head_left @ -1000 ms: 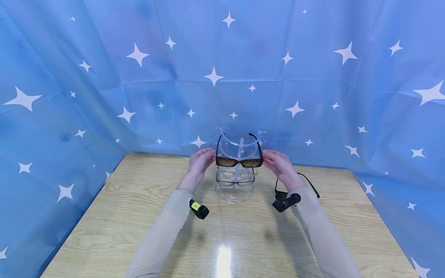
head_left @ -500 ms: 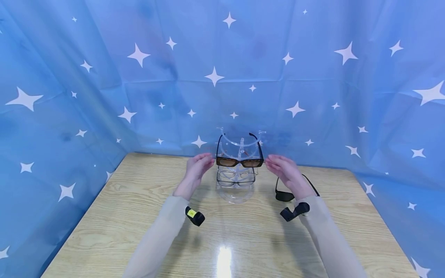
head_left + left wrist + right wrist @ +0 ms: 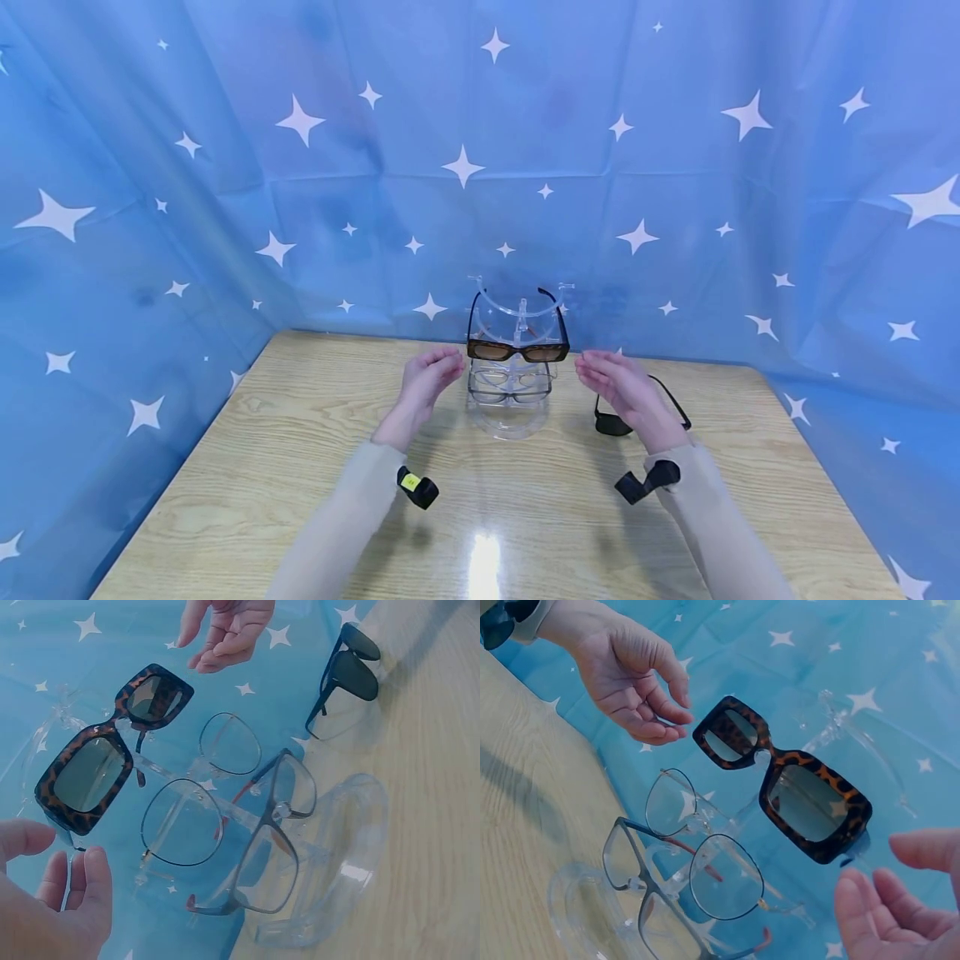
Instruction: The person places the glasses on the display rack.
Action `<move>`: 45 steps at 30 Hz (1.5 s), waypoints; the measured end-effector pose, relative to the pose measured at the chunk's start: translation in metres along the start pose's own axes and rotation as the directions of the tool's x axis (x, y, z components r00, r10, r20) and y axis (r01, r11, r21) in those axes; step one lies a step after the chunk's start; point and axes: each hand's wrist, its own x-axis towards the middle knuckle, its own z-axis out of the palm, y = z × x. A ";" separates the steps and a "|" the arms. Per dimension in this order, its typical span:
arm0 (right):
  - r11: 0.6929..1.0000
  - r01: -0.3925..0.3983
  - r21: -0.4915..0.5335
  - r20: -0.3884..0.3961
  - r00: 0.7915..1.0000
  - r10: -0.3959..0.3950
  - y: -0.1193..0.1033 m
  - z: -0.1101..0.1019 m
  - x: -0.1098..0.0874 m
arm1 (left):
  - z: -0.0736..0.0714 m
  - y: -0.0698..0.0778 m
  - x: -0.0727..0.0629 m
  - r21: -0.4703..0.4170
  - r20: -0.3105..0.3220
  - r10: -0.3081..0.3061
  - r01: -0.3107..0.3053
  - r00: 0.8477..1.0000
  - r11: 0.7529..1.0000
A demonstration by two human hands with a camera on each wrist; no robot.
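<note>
Tortoiseshell sunglasses (image 3: 517,352) rest on an upper tier of a clear display stand (image 3: 504,429). My left hand (image 3: 429,379) is just left of them, fingers loosely bent, with nothing in its grasp. On the other side my right hand (image 3: 618,383) is likewise relaxed and apart from the frame. Lower on the stand sit thin round wire-rimmed glasses (image 3: 180,822) and, beneath those, dark-framed rectangular glasses (image 3: 268,825). The left wrist view shows a gap between thumb and fingers (image 3: 96,870) beside the sunglasses.
Black sunglasses (image 3: 613,425) lie on the wooden table (image 3: 300,467) to the right, partly covered by my right hand in the head view. A blue star-patterned curtain (image 3: 375,208) hangs behind the table. The stand's topmost clear arm (image 3: 525,313) rises above the tortoiseshell pair.
Both hands have let go of the tortoiseshell sunglasses and drawn outward and slightly back toward the person. The sunglasses and the stand have stayed in place.
</note>
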 end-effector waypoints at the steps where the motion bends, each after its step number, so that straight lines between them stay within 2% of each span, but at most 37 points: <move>1: 1.000 0.004 -0.008 0.004 1.000 -0.004 0.001 0.000 -0.001 | -0.001 -0.002 -0.001 -0.006 0.003 -0.008 0.008 1.000 1.000; 8: 1.000 0.001 -0.030 0.013 1.000 -0.001 0.007 0.000 -0.008 | -0.003 -0.011 -0.007 0.020 0.002 -0.031 0.031 1.000 0.999; 16: 1.000 -0.011 0.024 0.017 1.000 0.011 0.015 -0.003 -0.015 | -0.004 -0.021 -0.011 0.033 0.017 -0.042 0.041 0.999 0.999; 30: 1.000 -0.022 -0.020 0.019 1.000 0.022 0.030 -0.011 -0.030 | -0.005 -0.043 -0.018 0.058 0.069 -0.050 0.046 0.996 0.997; 42: 1.000 0.006 -0.007 0.031 1.000 -0.006 0.035 -0.021 -0.043 | 0.010 -0.060 -0.023 0.064 0.142 -0.041 0.032 0.989 0.997; 45: 1.000 0.010 0.003 0.032 0.999 -0.010 0.036 -0.025 -0.047 | 0.016 -0.056 -0.031 0.084 0.172 -0.051 0.036 0.984 0.996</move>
